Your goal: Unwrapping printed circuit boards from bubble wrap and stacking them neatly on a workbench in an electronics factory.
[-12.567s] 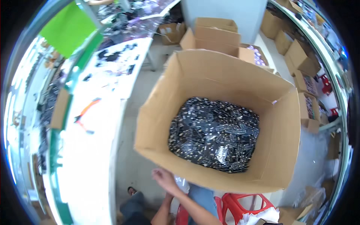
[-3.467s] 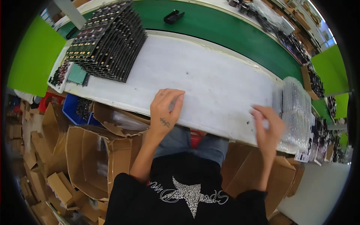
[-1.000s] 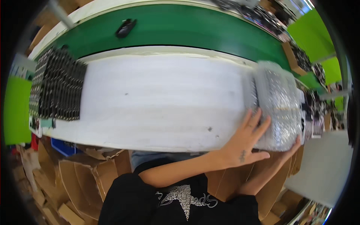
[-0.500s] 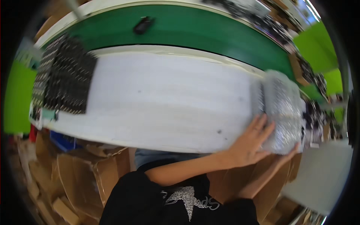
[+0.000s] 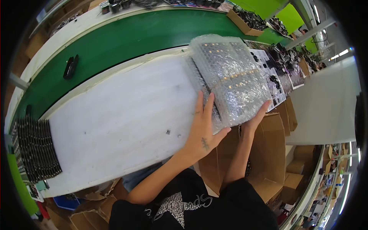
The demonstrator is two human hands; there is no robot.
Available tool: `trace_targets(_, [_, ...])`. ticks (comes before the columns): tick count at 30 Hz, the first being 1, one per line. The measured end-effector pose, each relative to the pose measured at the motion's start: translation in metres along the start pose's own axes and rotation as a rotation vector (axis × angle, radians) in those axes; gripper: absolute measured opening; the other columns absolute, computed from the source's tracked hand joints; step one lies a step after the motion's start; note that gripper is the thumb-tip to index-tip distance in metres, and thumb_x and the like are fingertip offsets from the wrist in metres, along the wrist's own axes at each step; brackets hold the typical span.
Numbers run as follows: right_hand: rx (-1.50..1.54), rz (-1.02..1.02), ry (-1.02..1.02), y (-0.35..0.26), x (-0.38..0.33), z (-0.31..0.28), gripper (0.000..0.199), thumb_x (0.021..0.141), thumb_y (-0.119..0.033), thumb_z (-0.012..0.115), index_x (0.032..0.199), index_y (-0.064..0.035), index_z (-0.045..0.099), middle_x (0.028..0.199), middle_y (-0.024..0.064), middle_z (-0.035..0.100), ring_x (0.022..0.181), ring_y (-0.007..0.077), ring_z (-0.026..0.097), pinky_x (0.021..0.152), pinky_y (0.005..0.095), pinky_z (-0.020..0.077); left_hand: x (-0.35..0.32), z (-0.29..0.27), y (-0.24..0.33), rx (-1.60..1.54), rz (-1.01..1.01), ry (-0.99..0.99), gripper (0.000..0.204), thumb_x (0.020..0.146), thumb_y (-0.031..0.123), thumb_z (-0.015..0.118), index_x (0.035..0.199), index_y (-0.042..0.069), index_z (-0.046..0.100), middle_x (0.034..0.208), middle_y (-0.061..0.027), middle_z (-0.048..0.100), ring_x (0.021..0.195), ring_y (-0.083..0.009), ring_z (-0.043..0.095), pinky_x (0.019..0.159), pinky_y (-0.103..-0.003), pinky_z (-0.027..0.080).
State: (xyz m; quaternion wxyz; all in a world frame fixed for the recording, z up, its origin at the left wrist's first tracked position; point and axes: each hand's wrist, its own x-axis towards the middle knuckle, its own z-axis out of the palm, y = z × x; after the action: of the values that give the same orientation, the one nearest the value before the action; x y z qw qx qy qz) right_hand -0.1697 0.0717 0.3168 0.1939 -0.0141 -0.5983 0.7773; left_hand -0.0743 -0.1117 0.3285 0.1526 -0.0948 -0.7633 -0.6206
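Observation:
A bundle wrapped in bubble wrap (image 5: 239, 86) lies at the right end of the white work surface, its near right corner reaching past the front edge. Small gold-coloured spots show through the clear plastic in rows. My left hand (image 5: 202, 132) rests against the bundle's left side with fingers stretched and spread, the thumb along its near edge. At the near right corner, my right hand (image 5: 253, 120) holds the bundle from below and the side; most of its fingers are hidden beneath. What the wrap contains cannot be made out clearly.
A stack of dark strips (image 5: 36, 149) stands at the left end of the white surface (image 5: 126, 111). Behind runs a green belt (image 5: 130, 32) with a small black object (image 5: 71, 67) on it. Open cardboard boxes (image 5: 268, 149) sit below the front edge. A pale panel (image 5: 326, 103) rises at right.
The view has swung to the right, so the bundle appears nearer the middle and the dark stack farther left. Both hands stay at the bundle, the left one still with its fingers spread.

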Motion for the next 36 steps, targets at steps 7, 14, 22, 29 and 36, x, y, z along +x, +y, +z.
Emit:
trace_targets(7, [-0.159,-0.122,0.047,0.001,0.002,-0.001,0.058,0.102,-0.045,0.034,0.131,0.0035,0.045,0.127,0.0118,0.054,0.113,0.0191,0.054,0.098,0.0327,0.0404,0.01,-0.003,-0.002,-0.034,-0.064,-0.008,0.095,0.074,0.015,0.078,0.147,0.002,0.02,0.152,-0.0262,0.014,0.139,-0.0395,0.025,0.109,-0.044,0.03])
trace_targets(14, [-0.201,-0.074,0.097,-0.004,-0.002,-0.001,0.052,0.102,-0.042,0.037,0.124,0.0039,0.05,0.121,0.0099,0.055,0.108,0.0163,0.051,0.096,0.0317,0.0391,0.011,-0.001,0.002,-0.163,-0.118,-0.028,0.098,0.072,0.008,0.079,0.147,0.001,0.018,0.151,-0.0256,0.015,0.138,-0.0355,0.026,0.111,-0.043,0.029])
trace_targets(22, [-0.169,0.027,0.137,-0.024,-0.01,0.009,0.045,0.099,-0.042,0.046,0.113,0.0001,0.054,0.103,0.0025,0.054,0.094,0.0109,0.046,0.087,0.0276,0.0381,0.022,-0.011,0.01,-0.516,-0.267,-0.075,0.104,0.071,0.007,0.081,0.149,0.002,0.012,0.15,-0.0182,0.022,0.14,-0.0316,0.025,0.113,-0.046,0.027])
trace_targets(29, [0.053,0.053,0.019,-0.026,-0.062,0.03,0.06,0.085,-0.034,0.069,0.127,0.0035,0.047,0.112,0.0116,0.059,0.102,0.017,0.054,0.091,0.0308,0.0439,-0.007,-0.055,0.003,-0.418,-0.223,0.065,0.077,0.08,0.013,0.063,0.146,0.003,0.026,0.147,-0.0137,0.033,0.135,-0.0247,0.034,0.11,-0.042,0.03])
trace_targets(36, [-0.098,-0.063,-0.345,-0.028,-0.132,0.077,0.068,0.076,-0.032,0.077,0.126,0.001,0.045,0.126,0.0214,0.048,0.115,0.0349,0.049,0.099,0.0383,0.0389,-0.089,-0.151,0.009,-0.379,-0.369,0.464,0.092,0.085,0.074,0.039,0.149,0.009,0.025,0.15,-0.0125,0.032,0.136,-0.0304,0.033,0.112,-0.048,0.027])
